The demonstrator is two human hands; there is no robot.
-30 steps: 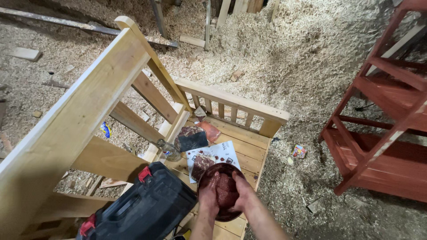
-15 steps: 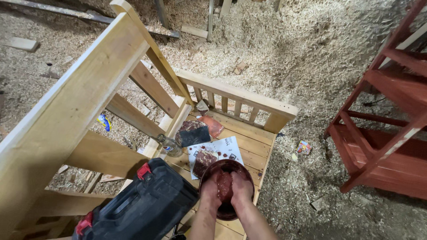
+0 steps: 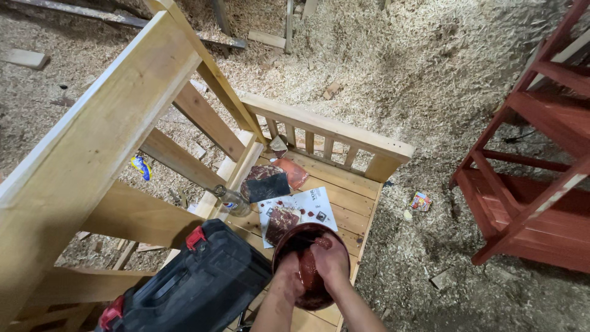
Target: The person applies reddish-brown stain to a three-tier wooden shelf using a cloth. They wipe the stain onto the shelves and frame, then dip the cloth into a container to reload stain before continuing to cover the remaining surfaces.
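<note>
We clamp our left hand (image 3: 287,270) and right hand (image 3: 329,261) together on a paint-soaked rag (image 3: 308,270) inside the bowl (image 3: 295,237), keeping drips off the wooden platform (image 3: 344,203).

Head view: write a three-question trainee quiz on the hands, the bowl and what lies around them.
1. True or false: both hands, left hand and right hand, are in the round dark red bowl.
2. The black hard plastic tool case with red latches lies on which side of the bowl? A the person's left, B the person's right.
3. Fill in: the red-smeared white paper sheet lies on an unpainted ___ slatted platform.

Key: 1 true; 2 A; 3 wooden.
</note>
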